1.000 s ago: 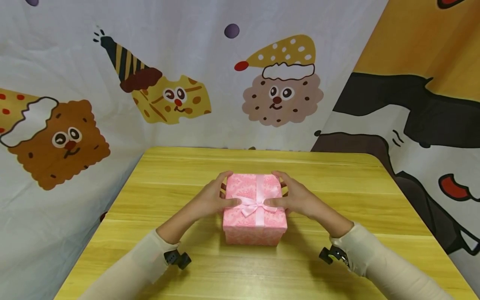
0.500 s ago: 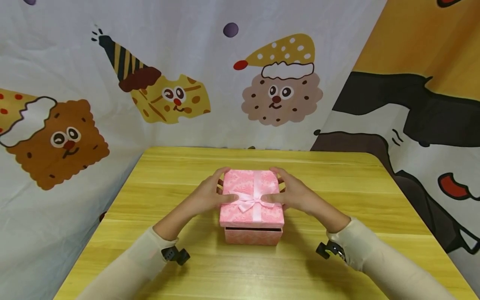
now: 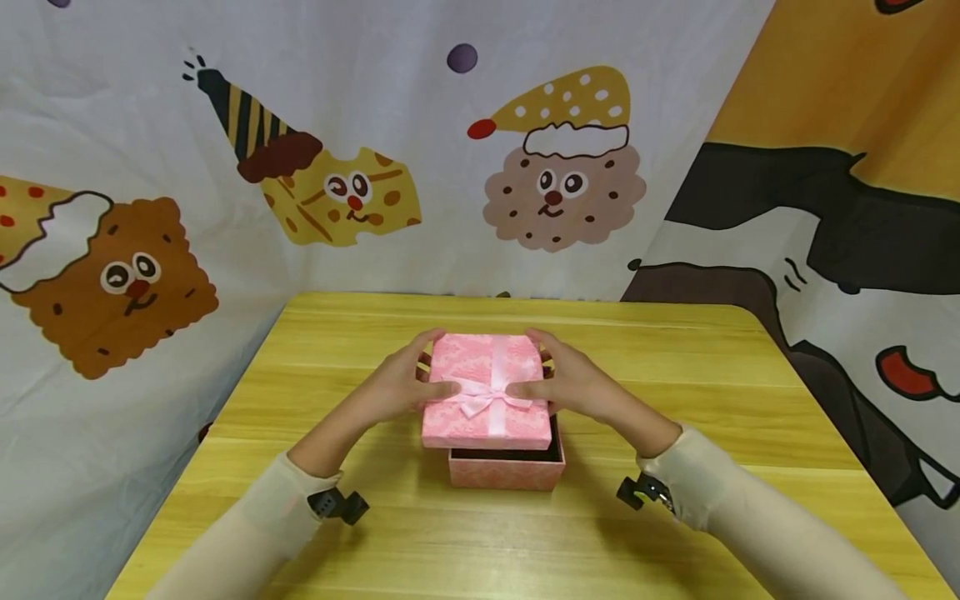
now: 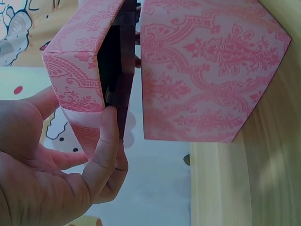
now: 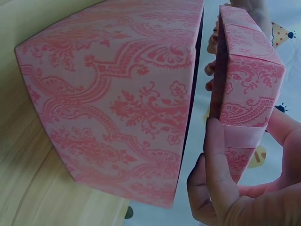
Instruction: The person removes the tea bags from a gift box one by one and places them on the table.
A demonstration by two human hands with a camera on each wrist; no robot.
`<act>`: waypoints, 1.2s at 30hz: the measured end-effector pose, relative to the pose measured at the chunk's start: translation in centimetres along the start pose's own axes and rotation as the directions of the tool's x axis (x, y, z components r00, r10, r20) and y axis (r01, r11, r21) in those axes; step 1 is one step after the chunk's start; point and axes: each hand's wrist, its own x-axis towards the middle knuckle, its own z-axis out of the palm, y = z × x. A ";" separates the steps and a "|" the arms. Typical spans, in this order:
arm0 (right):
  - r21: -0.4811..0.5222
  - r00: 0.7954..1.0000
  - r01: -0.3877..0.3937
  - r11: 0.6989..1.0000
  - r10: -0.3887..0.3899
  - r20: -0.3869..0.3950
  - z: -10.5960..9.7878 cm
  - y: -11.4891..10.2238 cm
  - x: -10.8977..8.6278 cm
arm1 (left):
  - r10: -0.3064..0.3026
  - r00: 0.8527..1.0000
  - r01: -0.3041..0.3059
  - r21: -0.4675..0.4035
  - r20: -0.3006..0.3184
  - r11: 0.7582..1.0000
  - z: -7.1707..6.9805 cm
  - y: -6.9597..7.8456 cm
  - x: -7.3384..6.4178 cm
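Both hands hold a pink patterned gift box lid (image 3: pixel 457 358) with a pale ribbon and bow, one at each side. My left hand (image 3: pixel 393 383) grips the left side, thumb on top by the bow and fingertips curled under the rim, as the left wrist view (image 4: pixel 89 155) shows. Gripping the right side is my right hand (image 3: pixel 581 379), its fingertips likewise under the rim. The lid is lifted off the pink box base (image 3: pixel 506 472), raised over it and shifted left. A gap shows between them in both wrist views. The base's dark inside is mostly hidden by the lid.
The base stands on a yellow wood-grain table (image 3: pixel 645 350). Behind the table hangs a pale cloth (image 3: pixel 450 225) printed with cartoon biscuits and cheese. Small black devices are strapped at both wrists, over cream sleeves (image 3: pixel 742 492).
The lid has come up off the base and moved left and slightly away, carried by both hands. The base has stayed in place, and its dark opening now shows.
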 end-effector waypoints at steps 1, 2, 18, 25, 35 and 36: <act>-0.003 1.000 0.000 1.000 0.000 -0.001 0.1 -0.1 0.1 | 0.002 1.000 -0.002 -0.007 0.002 1.000 -0.1 0.0 -0.1; -0.004 1.000 -0.001 1.000 0.001 -0.001 0.2 -0.1 0.2 | 0.003 1.000 -0.003 -0.009 0.001 1.000 -0.3 -0.1 -0.2; -0.010 0.998 0.056 0.998 -0.056 0.015 1.7 -2.0 1.7 | -0.009 1.000 0.009 0.005 -0.009 1.000 -2.7 -0.9 -0.8; -0.017 0.997 0.071 0.997 -0.070 0.027 2.3 -2.5 2.4 | -0.016 1.000 0.016 0.003 -0.006 1.000 -3.5 -1.1 -1.2; -0.038 0.997 0.071 0.997 -0.070 0.032 3.3 -3.1 3.6 | -0.030 0.999 0.030 0.007 -0.020 1.000 -4.8 -1.5 -1.9; -0.033 0.997 0.069 0.997 -0.067 0.033 3.4 -3.2 3.7 | -0.033 0.999 0.033 0.009 -0.023 0.999 -4.9 -1.5 -2.0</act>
